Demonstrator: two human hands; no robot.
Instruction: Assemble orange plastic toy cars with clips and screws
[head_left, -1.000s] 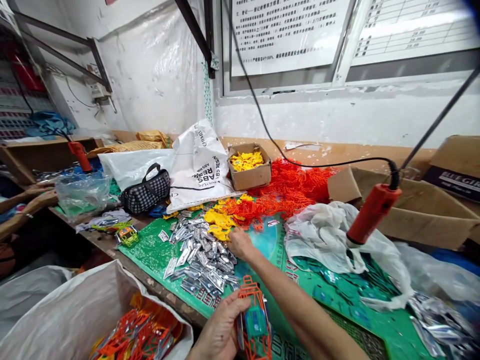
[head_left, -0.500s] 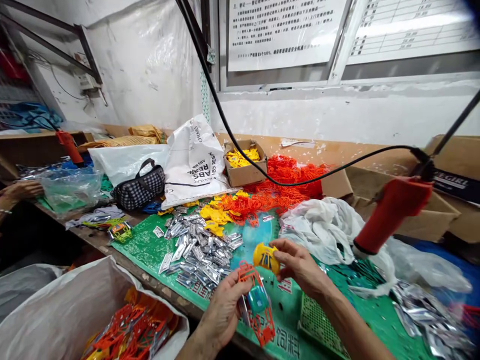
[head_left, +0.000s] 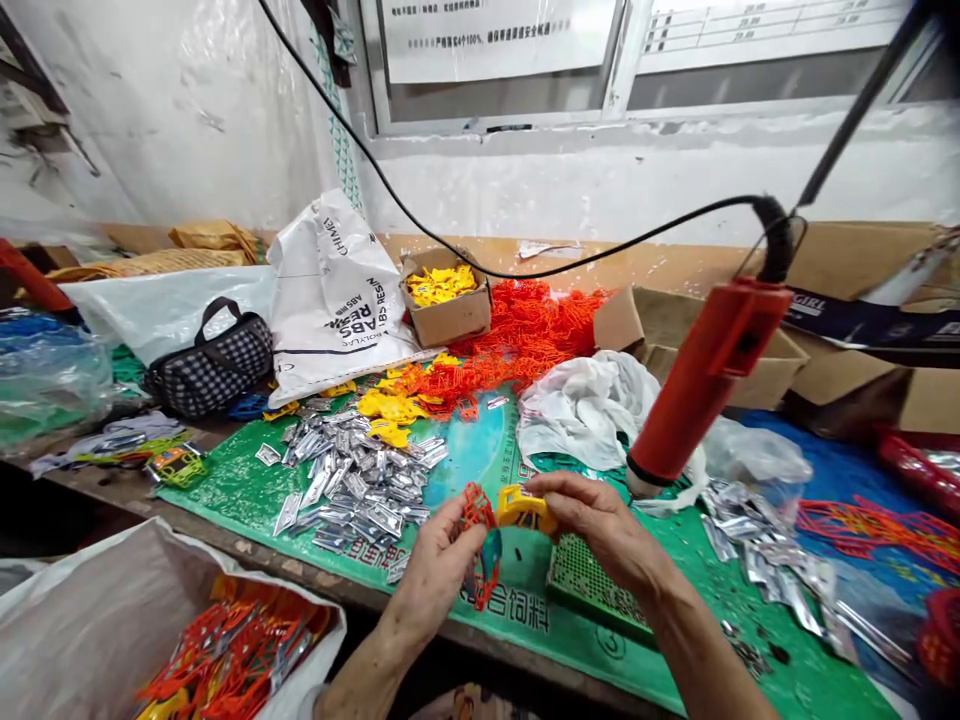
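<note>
Left hand [head_left: 429,575]: above the near edge of the table [head_left: 232,465], our thumb and fingers [head_left: 450,515] pressed into a pinch.
Right hand [head_left: 611,530]: over the table, back upward, our fingers bent inward, gripping.
Left forearm [head_left: 375,660]: bare, angled in from the table's near side.
Right forearm [head_left: 705,640]: bare, slanting across the table's near edge.
Spacing: we keep both hands near, apart.

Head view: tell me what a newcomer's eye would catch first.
The red tool hanging at right stands out first. Next comes the bright orange heap beside the small cardboard box. In front, the left hand holds an orange frame, the right hand a yellow piece.
</note>
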